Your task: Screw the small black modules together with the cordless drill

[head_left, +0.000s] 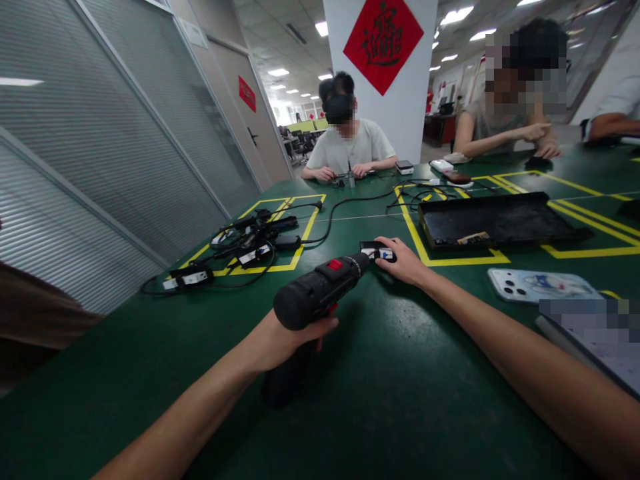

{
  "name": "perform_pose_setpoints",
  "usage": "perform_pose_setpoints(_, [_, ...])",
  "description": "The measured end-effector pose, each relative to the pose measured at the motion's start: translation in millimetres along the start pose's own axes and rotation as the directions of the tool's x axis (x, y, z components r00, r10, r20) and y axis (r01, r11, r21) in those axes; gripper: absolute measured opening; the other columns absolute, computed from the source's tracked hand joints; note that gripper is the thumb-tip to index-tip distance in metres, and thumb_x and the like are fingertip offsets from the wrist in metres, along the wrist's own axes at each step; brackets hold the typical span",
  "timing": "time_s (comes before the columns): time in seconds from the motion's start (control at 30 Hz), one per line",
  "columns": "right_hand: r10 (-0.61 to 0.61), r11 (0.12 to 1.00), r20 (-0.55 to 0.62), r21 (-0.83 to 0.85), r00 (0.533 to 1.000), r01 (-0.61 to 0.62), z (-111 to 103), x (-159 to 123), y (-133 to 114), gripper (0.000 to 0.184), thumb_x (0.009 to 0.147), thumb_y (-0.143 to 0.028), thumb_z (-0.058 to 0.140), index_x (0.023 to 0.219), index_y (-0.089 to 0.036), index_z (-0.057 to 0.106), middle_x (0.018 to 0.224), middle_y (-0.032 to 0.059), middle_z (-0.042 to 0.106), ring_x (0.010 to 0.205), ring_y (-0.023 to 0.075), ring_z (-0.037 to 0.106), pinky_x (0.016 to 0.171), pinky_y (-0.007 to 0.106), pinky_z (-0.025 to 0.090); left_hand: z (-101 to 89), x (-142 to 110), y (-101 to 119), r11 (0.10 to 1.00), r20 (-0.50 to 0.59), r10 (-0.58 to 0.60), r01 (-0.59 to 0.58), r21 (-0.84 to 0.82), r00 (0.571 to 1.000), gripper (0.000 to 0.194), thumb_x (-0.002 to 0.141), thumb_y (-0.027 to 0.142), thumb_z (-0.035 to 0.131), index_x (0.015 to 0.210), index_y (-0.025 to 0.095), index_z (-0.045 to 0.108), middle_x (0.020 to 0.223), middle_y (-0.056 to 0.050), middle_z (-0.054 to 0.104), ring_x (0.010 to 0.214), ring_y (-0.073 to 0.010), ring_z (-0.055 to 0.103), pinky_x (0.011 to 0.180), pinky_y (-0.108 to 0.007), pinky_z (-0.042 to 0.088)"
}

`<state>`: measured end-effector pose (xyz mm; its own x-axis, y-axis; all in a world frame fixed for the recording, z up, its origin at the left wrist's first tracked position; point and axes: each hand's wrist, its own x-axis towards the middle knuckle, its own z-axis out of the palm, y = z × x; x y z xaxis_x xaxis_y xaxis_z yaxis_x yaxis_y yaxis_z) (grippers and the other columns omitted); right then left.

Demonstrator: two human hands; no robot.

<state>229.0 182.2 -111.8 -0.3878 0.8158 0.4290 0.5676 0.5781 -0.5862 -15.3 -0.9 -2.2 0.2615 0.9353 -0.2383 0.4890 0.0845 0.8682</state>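
Note:
A black cordless drill (315, 290) with a red switch on top is in my left hand (280, 341), whose fingers wrap round its grip. The drill's chuck points away from me, at a small black adapter-like box (367, 247) with a white label. My right hand (403, 261) grips that box from its right side against the green table. The tip of the drill meets or nearly meets the box; exact contact is too small to tell.
Tangled black cables and adapters (260, 233) lie left in a yellow-taped area. At right are a black tray (490, 217), a phone (545, 285) and a partly blurred flat object (595, 347). A cable (330, 220) crosses the table (400, 400). Co-workers (350, 147) sit opposite.

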Motion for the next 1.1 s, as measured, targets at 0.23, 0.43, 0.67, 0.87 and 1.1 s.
perform_pose_setpoints(0.23, [0.002, 1.000, 0.003, -0.002, 1.000, -0.002, 0.0, 0.3, 0.2, 0.055, 0.079, -0.034, 0.059, 0.132, -0.026, 0.046, 0.115, 0.0074, 0.051, 0.109, 0.0241, 0.052, 0.100, 0.040, 0.038, 2.4, -0.6, 5.2, 1.000, 0.008, -0.003, 0.003, -0.027, 1.000, 0.034, 0.076, 0.038, 0.066, 0.099, 0.013, 0.058, 0.079, -0.003, 0.063, 0.059, -0.0138, 0.059, 0.057, -0.029, 0.048])
perform_pose_setpoints(0.43, [0.001, 1.000, 0.003, -0.004, 1.000, -0.001, -0.2, 0.6, -1.1, 0.054, 0.079, -0.033, 0.059, 0.131, -0.025, 0.046, 0.113, 0.0075, 0.052, 0.107, 0.0238, 0.053, 0.099, 0.039, 0.040, 2.1, 0.7, -1.0, 0.997, 0.002, 0.042, -0.042, -0.066, 0.999, 0.033, 0.076, 0.036, 0.066, 0.100, 0.015, 0.058, 0.086, -0.005, 0.064, 0.059, -0.0132, 0.059, 0.056, -0.028, 0.048])
perform_pose_setpoints(0.67, [-0.003, 1.000, 0.006, 0.007, 1.000, 0.003, -2.1, -0.9, -4.1, 0.053, 0.079, -0.033, 0.059, 0.131, -0.025, 0.047, 0.115, 0.0074, 0.051, 0.107, 0.0235, 0.053, 0.099, 0.039, 0.039, -0.5, 0.9, -1.3, 1.000, 0.007, -0.017, 0.017, 0.000, 1.000, 0.031, 0.078, 0.041, 0.064, 0.090, 0.014, 0.057, 0.065, -0.001, 0.060, 0.059, -0.0144, 0.058, 0.057, -0.028, 0.047])
perform_pose_setpoints(0.87, [0.004, 1.000, 0.011, 0.013, 1.000, -0.004, -2.8, -1.4, -4.0, 0.053, 0.080, -0.033, 0.059, 0.131, -0.026, 0.047, 0.115, 0.0070, 0.052, 0.107, 0.0237, 0.054, 0.098, 0.039, 0.040, 0.4, 0.6, 0.8, 1.000, 0.016, -0.003, 0.003, -0.013, 1.000, 0.033, 0.078, 0.040, 0.065, 0.095, 0.013, 0.057, 0.074, -0.003, 0.061, 0.061, -0.0136, 0.058, 0.058, -0.028, 0.048])
perform_pose_setpoints(1.1, [0.005, 1.000, 0.009, 0.013, 1.000, -0.005, -2.6, -1.1, -4.1, 0.053, 0.080, -0.033, 0.059, 0.131, -0.024, 0.047, 0.115, 0.0075, 0.052, 0.107, 0.0236, 0.054, 0.099, 0.039, 0.039, 1.4, -0.3, 7.1, 0.999, 0.040, 0.011, -0.009, -0.053, 0.999, 0.032, 0.076, 0.038, 0.066, 0.095, 0.013, 0.058, 0.086, -0.004, 0.061, 0.060, -0.0125, 0.058, 0.058, -0.028, 0.048])
